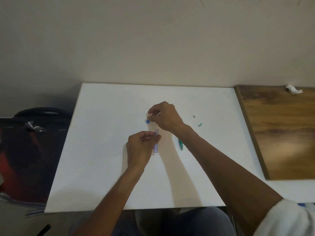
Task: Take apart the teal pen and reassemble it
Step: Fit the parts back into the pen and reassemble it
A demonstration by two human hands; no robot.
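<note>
White counter [102, 150]: bears all parts
Left hand [138, 149] fingers: pinching lilac tube [156, 145]
Right hand [164, 116] fingers: gripping blue cap [147, 121]
Teal barrel [180, 144]: right of tube

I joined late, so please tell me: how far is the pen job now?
Done: the pen is apart; a teal barrel, a teal tip and a small grey part lie on the board. In hand: the left hand holds a pale tube, the right hand a blue piece. Left: reassembly.
</note>
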